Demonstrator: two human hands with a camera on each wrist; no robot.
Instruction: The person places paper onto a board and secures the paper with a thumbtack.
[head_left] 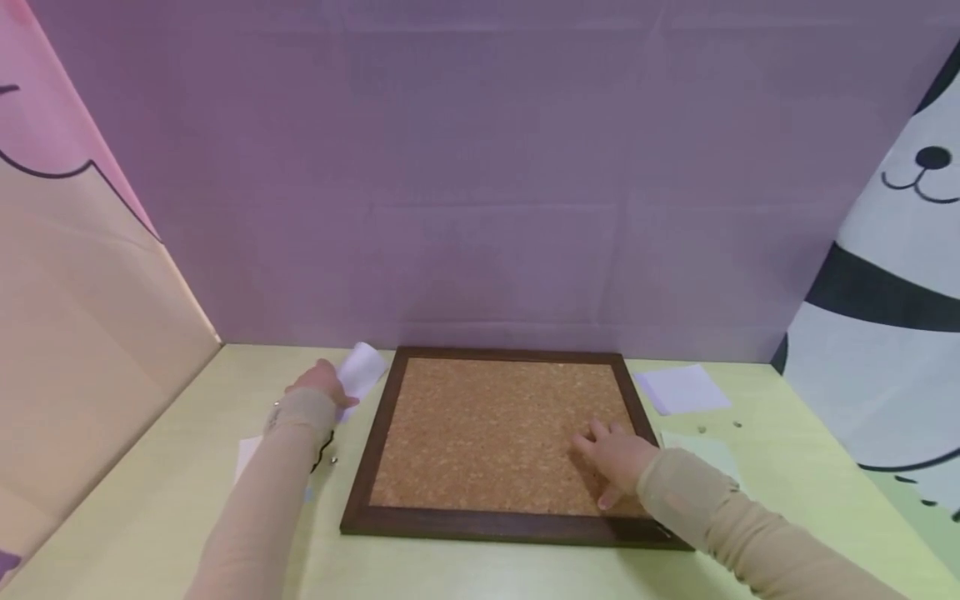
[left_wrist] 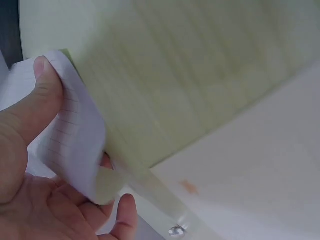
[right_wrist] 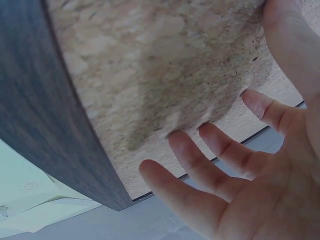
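Observation:
On the table lies a cork board (head_left: 487, 433) with a dark brown wooden frame (head_left: 480, 523). My left hand (head_left: 318, 382) is beyond its left side, pinching a lined pale sheet of paper (head_left: 362, 371). In the left wrist view the thumb lies on the lined face of this curled sheet, and the fingers are behind and below it. My right hand (head_left: 618, 458) is over the board's right part, fingers spread and holding nothing. The right wrist view shows its fingertips (right_wrist: 150, 170) close to the cork; whether all of them touch it I cannot tell.
Right of the board lie a lilac paper (head_left: 684, 389), a pale green paper (head_left: 705, 454) and small pins (head_left: 737, 424). Partly behind my left forearm is a white paper (head_left: 246, 454), with a pin (head_left: 333, 460) nearby. A purple backdrop (head_left: 480, 183) stands behind the table.

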